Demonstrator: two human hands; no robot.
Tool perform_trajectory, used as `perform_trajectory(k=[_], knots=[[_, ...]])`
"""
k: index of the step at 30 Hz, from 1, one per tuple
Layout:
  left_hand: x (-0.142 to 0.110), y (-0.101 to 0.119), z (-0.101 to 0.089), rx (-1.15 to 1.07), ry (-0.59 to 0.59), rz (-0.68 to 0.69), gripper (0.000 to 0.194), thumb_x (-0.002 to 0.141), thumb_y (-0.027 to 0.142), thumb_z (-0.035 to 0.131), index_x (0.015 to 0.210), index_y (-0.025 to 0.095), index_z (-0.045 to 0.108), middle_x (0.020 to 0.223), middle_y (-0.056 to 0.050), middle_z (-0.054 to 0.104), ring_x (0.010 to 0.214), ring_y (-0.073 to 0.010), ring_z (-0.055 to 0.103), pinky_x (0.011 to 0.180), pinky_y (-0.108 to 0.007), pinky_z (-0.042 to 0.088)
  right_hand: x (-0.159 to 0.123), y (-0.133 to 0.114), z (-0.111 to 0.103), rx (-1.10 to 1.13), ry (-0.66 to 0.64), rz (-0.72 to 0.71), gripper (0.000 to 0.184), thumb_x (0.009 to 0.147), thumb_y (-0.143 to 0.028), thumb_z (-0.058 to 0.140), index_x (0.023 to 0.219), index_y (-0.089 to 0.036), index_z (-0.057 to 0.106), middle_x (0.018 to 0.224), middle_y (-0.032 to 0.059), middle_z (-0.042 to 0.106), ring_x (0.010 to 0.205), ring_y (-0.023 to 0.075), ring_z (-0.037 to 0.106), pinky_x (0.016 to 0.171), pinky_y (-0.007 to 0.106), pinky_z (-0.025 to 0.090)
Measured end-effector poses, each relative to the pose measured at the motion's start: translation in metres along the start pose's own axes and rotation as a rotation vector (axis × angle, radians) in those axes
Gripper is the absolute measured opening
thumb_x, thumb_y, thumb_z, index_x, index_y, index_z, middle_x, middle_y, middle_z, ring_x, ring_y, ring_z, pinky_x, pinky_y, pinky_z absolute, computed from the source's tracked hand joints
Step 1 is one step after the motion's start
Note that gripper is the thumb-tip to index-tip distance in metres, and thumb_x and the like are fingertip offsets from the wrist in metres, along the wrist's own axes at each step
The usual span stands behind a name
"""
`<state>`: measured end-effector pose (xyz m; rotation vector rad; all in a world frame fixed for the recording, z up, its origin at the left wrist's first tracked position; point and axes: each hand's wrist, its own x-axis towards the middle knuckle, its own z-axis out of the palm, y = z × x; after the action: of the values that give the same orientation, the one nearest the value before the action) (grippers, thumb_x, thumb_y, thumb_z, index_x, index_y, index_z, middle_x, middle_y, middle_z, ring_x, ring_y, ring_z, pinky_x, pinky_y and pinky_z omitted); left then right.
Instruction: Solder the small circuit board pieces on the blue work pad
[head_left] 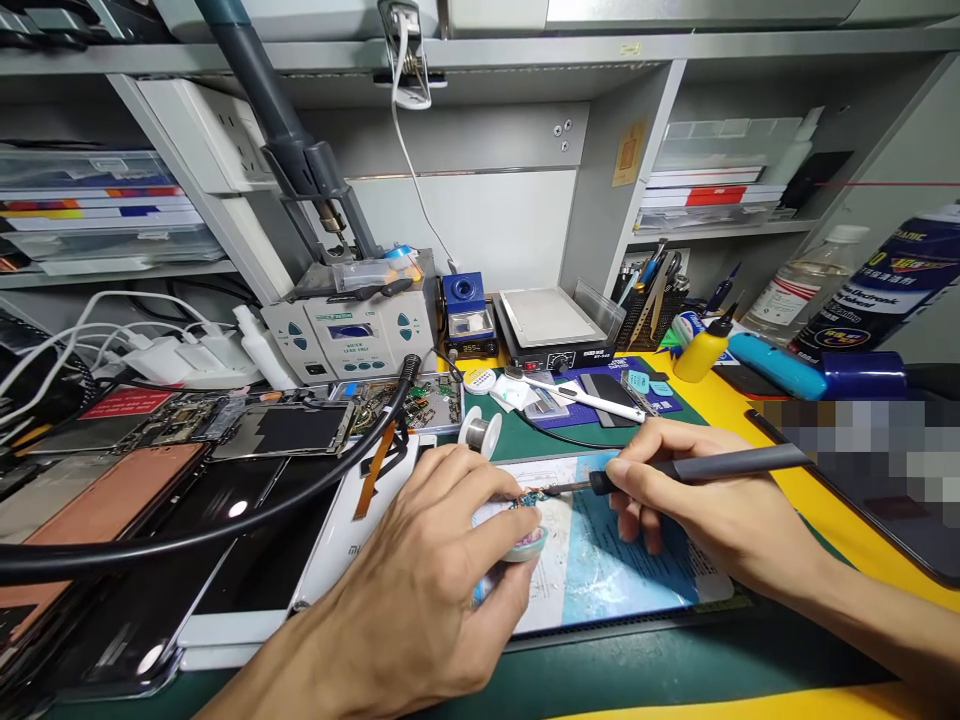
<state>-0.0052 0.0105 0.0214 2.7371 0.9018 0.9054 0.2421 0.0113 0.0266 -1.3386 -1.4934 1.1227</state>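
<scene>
My right hand [660, 490] is closed round the dark grey handle of a soldering iron [701, 464]. The iron's thin metal tip points left and meets, or nearly meets, a small part with copper and blue bits [531, 497]. That part shows at the fingertips of my left hand [450, 560], which curls round a small object with a pale blue rounded rim [529, 546]. Most of this object is hidden by my fingers, so its kind is unclear. Beneath both hands lies a blue and white printed mat [600, 585].
A solder spool [480, 434] stands beyond my left hand. A thick black hose [300, 510] crosses the opened phones [105, 540] on the left. The hot-air station [352, 335], heating plate [555, 325] and yellow bottle [701, 350] stand behind. A dark phone [847, 490] lies right.
</scene>
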Motion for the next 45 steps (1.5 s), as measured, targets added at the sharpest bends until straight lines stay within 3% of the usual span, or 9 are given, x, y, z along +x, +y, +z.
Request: perform_trajectory(k=[11,15,23,35,40,45], knots=[[-0.001,0.005,-0.005,0.007,0.051,-0.098,0.005,0.077,0.014,0.065,0.082,0.015,0.066,0.095,-0.010,0.058,0.089,-0.0250,0.051,0.080,-0.045,0.042,0.000,-0.001,0.003,0.001,0.029,0.004,0.030,0.081,-0.041,0.077,0.066,-0.019,0.064,0.053,0.0030,0.069,0.042,0.0132,0.059,0.041,0.021,0.050],[0.001,0.009,-0.003,0.004,0.079,-0.182,0.013,0.079,0.026,0.068,0.087,0.015,0.065,0.092,-0.009,0.057,0.087,-0.0263,0.051,0.080,-0.048,0.041,0.000,-0.002,0.001,-0.022,0.009,0.005,0.027,0.082,-0.039,0.075,0.066,-0.019,0.064,0.054,0.0026,0.069,0.043,0.0128,0.059,0.042,0.021,0.050],[0.005,0.010,0.001,0.032,0.108,-0.259,0.014,0.075,0.014,0.058,0.086,0.015,0.067,0.087,-0.008,0.056,0.083,-0.0255,0.049,0.076,-0.047,0.039,0.001,-0.002,0.001,-0.028,0.011,0.001,0.027,0.081,-0.038,0.075,0.065,-0.019,0.064,0.052,0.0028,0.069,0.042,0.0133,0.059,0.041,0.021,0.049],[0.008,0.009,0.008,0.079,0.064,-0.305,0.016,0.085,0.022,0.060,0.096,0.017,0.071,0.097,-0.009,0.063,0.089,-0.0271,0.054,0.080,-0.047,0.040,-0.002,-0.005,0.004,-0.033,0.037,0.014,0.031,0.081,-0.045,0.075,0.066,-0.020,0.064,0.054,0.0036,0.069,0.043,0.0142,0.059,0.043,0.023,0.050],[0.008,0.010,0.011,0.039,0.074,-0.248,0.028,0.084,0.014,0.060,0.111,0.016,0.067,0.093,-0.006,0.066,0.088,-0.0258,0.055,0.079,-0.044,0.041,-0.002,-0.004,0.004,-0.033,0.028,0.000,0.031,0.083,-0.044,0.074,0.067,-0.020,0.064,0.054,0.0028,0.069,0.043,0.0131,0.059,0.042,0.021,0.049],[0.011,0.007,0.014,0.031,0.070,-0.296,0.031,0.083,0.014,0.058,0.113,0.015,0.066,0.092,-0.008,0.064,0.089,-0.0274,0.054,0.078,-0.045,0.042,-0.003,-0.006,0.004,-0.040,0.035,0.003,0.032,0.085,-0.045,0.071,0.067,-0.019,0.064,0.054,0.0022,0.068,0.043,0.0126,0.058,0.043,0.021,0.050]])
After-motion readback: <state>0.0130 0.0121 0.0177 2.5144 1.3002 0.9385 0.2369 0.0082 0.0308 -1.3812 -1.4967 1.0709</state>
